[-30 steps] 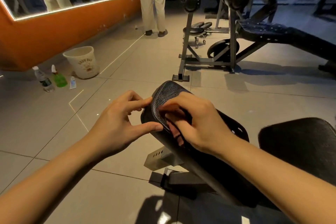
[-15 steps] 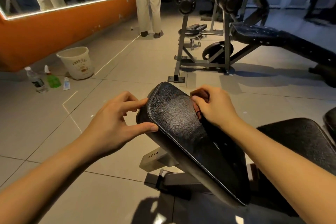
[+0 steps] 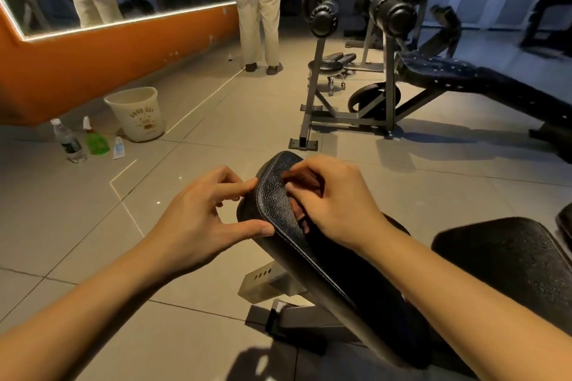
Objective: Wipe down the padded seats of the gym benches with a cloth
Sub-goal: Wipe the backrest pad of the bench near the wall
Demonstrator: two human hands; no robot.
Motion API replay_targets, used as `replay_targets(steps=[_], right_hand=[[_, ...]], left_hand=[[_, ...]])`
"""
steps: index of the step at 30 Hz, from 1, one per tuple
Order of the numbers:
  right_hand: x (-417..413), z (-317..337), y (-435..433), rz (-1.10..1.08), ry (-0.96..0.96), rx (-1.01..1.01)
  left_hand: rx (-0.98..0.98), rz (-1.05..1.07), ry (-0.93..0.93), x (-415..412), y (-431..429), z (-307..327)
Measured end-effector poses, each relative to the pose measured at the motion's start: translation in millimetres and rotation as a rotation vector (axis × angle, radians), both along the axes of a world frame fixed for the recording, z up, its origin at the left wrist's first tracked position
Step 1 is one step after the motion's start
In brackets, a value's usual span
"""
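A black padded bench pad (image 3: pixel 275 204) tilts up in front of me, its rounded top end near the picture's centre. My left hand (image 3: pixel 204 219) grips the pad's left edge between thumb and fingers. My right hand (image 3: pixel 331 201) presses a reddish-brown cloth (image 3: pixel 297 179) flat on the upper part of the pad; most of the cloth is hidden under the fingers. A second black padded seat (image 3: pixel 510 260) lies to the right, behind my right forearm.
A weight bench with rack (image 3: pixel 387 83) stands ahead on the right. A cream bucket (image 3: pixel 136 114), a water bottle (image 3: pixel 68 142), a green spray bottle (image 3: pixel 94 139) and a small tube stand at the left by the orange wall. A person in light trousers (image 3: pixel 258 18) stands ahead.
My right hand with the cloth has slid from the pad's right edge back left to its top end. The left hand keeps its grip on the left edge.
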State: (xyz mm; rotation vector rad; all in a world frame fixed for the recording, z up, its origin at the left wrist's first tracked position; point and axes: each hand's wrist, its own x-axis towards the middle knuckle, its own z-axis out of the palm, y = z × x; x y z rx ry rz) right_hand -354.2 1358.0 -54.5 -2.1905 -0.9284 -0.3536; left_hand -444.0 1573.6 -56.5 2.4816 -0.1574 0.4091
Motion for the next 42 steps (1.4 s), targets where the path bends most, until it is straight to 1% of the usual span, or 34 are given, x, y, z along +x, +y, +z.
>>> replay_targets(steps=[1,2,3,5,6,7,8,11,12,13,15,16,17,18,21,22,23,24,25,27,28,29,30,32,33,34,35,37,38,39,40,42], right_hand=[[-10.0,3.7,6.0,0.117,-0.017,-0.024],[-11.7,6.8,9.3,0.168,-0.040,-0.030],[-2.5,7.9,10.8,0.123,-0.045,-0.016],[30.0,6.2,5.4,-0.120,0.026,0.037],[41.3,5.7,1.6,-0.218,0.067,0.017],[42.7,5.7,0.6,-0.246,0.077,-0.008],[35.8,7.9,3.7,-0.197,0.066,-0.022],[-3.8,16.7,18.2,0.150,0.065,-0.025],[-6.8,17.9,19.7,0.189,0.065,-0.012],[1.3,17.6,20.6,0.141,0.090,0.033],[32.7,12.6,16.5,-0.068,0.165,0.137],[42.6,12.7,13.5,-0.166,0.145,0.105],[42.2,13.0,12.1,-0.205,0.087,0.053],[33.7,13.9,13.4,-0.160,0.042,0.024],[-6.2,17.9,18.9,0.198,0.030,-0.030],[-8.9,16.3,17.4,0.238,0.022,-0.041],[-1.2,12.8,14.4,0.190,0.022,-0.012],[15.7,6.5,8.8,0.078,0.062,0.055],[32.4,1.7,0.7,-0.062,0.096,0.080],[45.2,-4.2,-12.9,-0.255,0.095,-0.003],[38.3,-6.5,-13.1,-0.260,0.057,-0.031],[25.2,-6.1,-9.5,-0.198,0.016,-0.028],[8.3,-5.2,-4.3,-0.095,-0.026,-0.012],[-20.1,-1.7,1.3,0.104,-0.085,-0.052],[-19.6,-1.9,0.0,0.129,-0.096,-0.061],[-9.7,-5.5,-3.5,0.084,-0.079,-0.021],[4.9,-9.5,-10.6,-0.024,-0.043,0.022],[30.5,-15.7,-26.6,-0.261,0.024,-0.017],[32.9,-18.6,-30.1,-0.323,0.029,-0.050],[27.4,-19.2,-28.1,-0.315,0.016,-0.066],[15.6,-17.1,-23.1,-0.235,-0.010,-0.057],[-17.3,-7.5,-11.1,0.046,-0.049,-0.016]], left_hand=[[0.002,-0.001,0.000,0.2,-0.2,0.1],[-0.001,-0.002,0.004,0.9,-0.2,-0.1],[-0.004,-0.001,0.007,1.6,0.1,-0.4],[0.001,0.004,0.003,1.8,-0.1,-0.3],[0.008,0.005,-0.003,0.9,-0.7,-0.1],[0.011,0.002,-0.008,-0.4,-1.3,-0.1],[0.010,-0.003,-0.011,-1.0,-1.3,-0.2],[0.001,-0.003,0.006,-1.0,-1.8,-2.0],[-0.004,-0.001,0.008,-0.1,-1.0,-2.7],[-0.004,0.000,0.008,0.7,-0.1,-3.4],[0.003,0.004,0.006,1.0,0.1,-3.6],[0.001,0.005,0.005,0.4,-0.2,-3.4],[-0.004,0.002,0.006,0.2,-0.1,-3.1],[-0.005,-0.001,0.006,0.4,-0.1,-3.1],[-0.012,-0.005,0.012,0.9,-0.4,-3.8],[-0.016,-0.004,0.010,1.3,0.1,-3.7],[-0.011,-0.002,0.009,1.3,0.3,-3.6],[-0.002,-0.002,0.006,1.3,0.1,-3.4],[0.004,0.002,0.004,0.9,-0.2,-3.4],[-0.002,0.008,0.005,-0.2,-0.7,-3.4],[-0.006,0.008,0.004,-0.3,-1.0,-3.6],[-0.007,0.010,0.004,0.0,-0.9,-3.8],[-0.002,0.013,0.005,0.2,-1.0,-4.3],[0.001,0.014,0.005,0.5,-0.3,-4.9],[0.001,0.013,0.004,1.0,0.4,-4.7],[0.001,0.013,0.003,1.3,0.3,-4.6],[0.001,0.013,0.002,1.4,0.0,-4.5],[-0.003,0.014,-0.005,0.9,-0.1,-4.6],[-0.003,0.012,-0.007,0.3,-0.3,-4.8],[-0.004,0.010,-0.005,0.1,-0.3,-4.7],[-0.006,0.011,-0.004,0.1,-0.1,-4.7],[-0.003,0.014,-0.002,0.1,-0.5,-4.4]])
